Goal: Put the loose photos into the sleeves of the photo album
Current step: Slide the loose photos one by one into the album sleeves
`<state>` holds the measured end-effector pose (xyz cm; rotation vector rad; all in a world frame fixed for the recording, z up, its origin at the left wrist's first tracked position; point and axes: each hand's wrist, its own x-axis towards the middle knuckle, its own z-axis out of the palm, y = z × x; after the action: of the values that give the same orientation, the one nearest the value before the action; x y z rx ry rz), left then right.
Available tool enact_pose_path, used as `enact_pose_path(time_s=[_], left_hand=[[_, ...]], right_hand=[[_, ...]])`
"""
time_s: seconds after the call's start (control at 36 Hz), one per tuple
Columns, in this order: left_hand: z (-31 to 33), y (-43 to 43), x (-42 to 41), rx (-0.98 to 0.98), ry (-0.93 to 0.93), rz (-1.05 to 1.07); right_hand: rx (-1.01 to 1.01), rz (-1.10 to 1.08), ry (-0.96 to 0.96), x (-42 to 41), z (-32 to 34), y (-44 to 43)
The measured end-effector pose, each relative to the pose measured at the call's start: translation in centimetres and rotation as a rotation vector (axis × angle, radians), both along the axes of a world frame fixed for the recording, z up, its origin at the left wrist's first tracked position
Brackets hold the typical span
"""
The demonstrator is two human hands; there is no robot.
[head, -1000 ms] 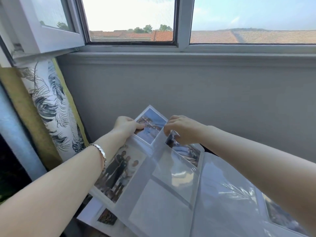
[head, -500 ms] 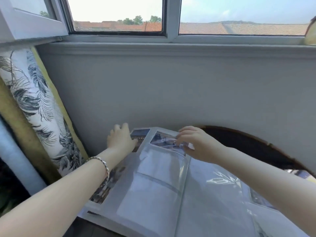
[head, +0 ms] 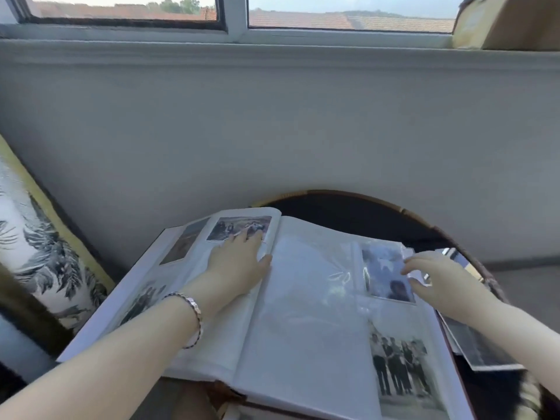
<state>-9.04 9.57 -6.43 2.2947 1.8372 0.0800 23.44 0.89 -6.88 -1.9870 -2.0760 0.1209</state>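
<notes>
Nearest, the photo album (head: 303,328) lies open, clear sleeves glinting across both pages. A group photo (head: 400,365) sits in the lower right sleeve. Just off the album's right edge a few loose photos (head: 481,353) lie fanned on the table, partly under the right forearm.

The left hand (head: 239,265), bracelet (head: 194,316) at the wrist, lies flat with straight fingers on the left page, holding nothing. Its fingertips reach a sleeved photo (head: 239,228) at the top. The right hand (head: 439,283) is loosely spread at the right edge of the upper right photo (head: 385,274) – whether it touches is unclear.

Beyond the album, the round dark table (head: 378,213) shows a woven rim against a plain grey wall (head: 272,131). A leaf-print curtain (head: 39,253) hangs at left – above, a white-framed window (head: 233,25) looks onto tiled roofs.
</notes>
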Motion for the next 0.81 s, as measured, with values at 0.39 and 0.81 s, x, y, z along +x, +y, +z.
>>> enact_pose_path(time_s=[0.39, 0.81], left_hand=[[1.8, -6.5, 7.7, 0.121, -0.360, -0.230], [0.9, -9.9, 10.3, -0.080, -0.484, -0.312]], right_hand=[[-0.459, -0.193, -0.035, 4.3, -0.6, -7.9], [-0.218, -0.186, -0.382, 3.6, -1.8, -9.6]])
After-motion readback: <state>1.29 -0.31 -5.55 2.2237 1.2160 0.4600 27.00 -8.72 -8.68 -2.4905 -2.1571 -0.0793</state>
